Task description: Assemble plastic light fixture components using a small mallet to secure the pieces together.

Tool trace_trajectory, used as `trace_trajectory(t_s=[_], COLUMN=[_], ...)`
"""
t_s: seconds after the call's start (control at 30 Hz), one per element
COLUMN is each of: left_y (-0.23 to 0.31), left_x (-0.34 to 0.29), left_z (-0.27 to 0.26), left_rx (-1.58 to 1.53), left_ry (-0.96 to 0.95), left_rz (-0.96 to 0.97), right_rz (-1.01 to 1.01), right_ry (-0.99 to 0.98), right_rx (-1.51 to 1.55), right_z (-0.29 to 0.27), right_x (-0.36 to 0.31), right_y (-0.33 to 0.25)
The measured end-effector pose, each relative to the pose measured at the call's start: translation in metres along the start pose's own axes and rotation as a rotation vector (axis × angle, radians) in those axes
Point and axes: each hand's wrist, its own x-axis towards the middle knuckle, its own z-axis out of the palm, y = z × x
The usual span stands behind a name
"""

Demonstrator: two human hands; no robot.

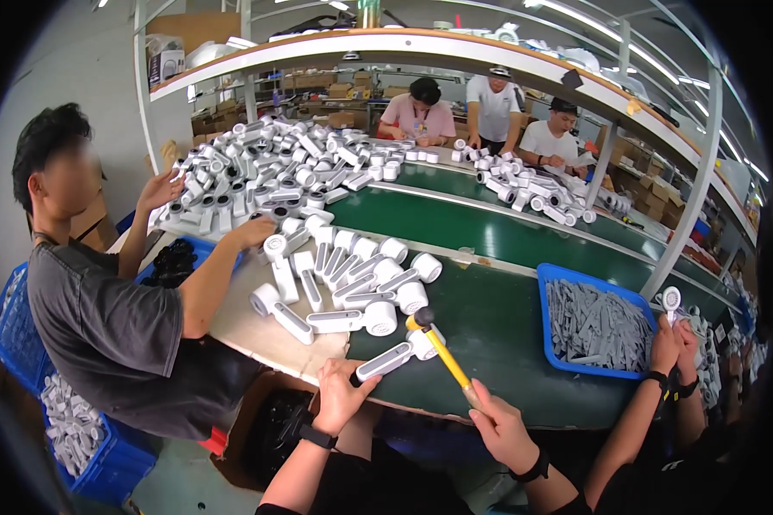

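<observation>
Grasping hammer [447, 359] in right grip [502, 429], white device [385, 362] in left grip [338, 396]; green worktop [481, 339], shelf [404, 39] above.

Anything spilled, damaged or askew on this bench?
Nothing plainly stands out. The white devices lie in jumbled heaps, but I see no spill or breakage at this size; the left hand grips one, the right hand a hammer.

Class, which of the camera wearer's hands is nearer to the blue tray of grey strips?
Right. The right hand, gripping the yellow hammer, is in front of the blue tray, to its left; the left hand, holding a white device, is farther left.
</observation>
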Motion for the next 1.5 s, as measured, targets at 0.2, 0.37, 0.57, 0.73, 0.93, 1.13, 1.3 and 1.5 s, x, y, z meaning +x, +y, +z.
trace_trajectory(t_s=[0.2, 0.37, 0.57, 0.73, 0.93, 1.13, 1.3, 1.5], left_y=[0.006, 0.031, 0.015, 0.013, -0.066, -0.163, -0.144, -0.023], left_x=[0.007, 0.023, 0.038, 0.08, 0.184, 0.253, 0.259, 0.184], left_z=[-0.005, 0.005, 0.01, -0.015, -0.018, -0.015, -0.019, 0.014], left_rx=[0.19, 0.112, -0.037, 0.005, 0.481, 0.683, 0.755, 0.561], left_ry=[-0.124, -0.074, -0.091, 0.077, 0.28, 0.206, 0.432, 0.159], left_rz=[-0.023, 0.22, 0.29, 0.152, 0.209, -0.128, 0.06, 0.494], right_rz=[0.11, 0.096, 0.456, 0.565, 0.586, 0.565, 0.564, 0.558], right_ry=[-0.109, -0.129, 0.101, 0.202, 0.245, 0.21, 0.202, 0.212], right_rx=[0.033, 0.016, 0.417, 0.648, 0.783, 0.838, 0.91, 0.905], right_z=[-0.004, 0.005, -0.01, -0.011, -0.013, -0.013, -0.013, -0.017], right_x=[-0.011, -0.01, -0.008, -0.002, -0.003, -0.005, -0.008, -0.008], right_y=[0.01, 0.032, 0.056, 0.076, 0.083, 0.081, 0.085, 0.085])
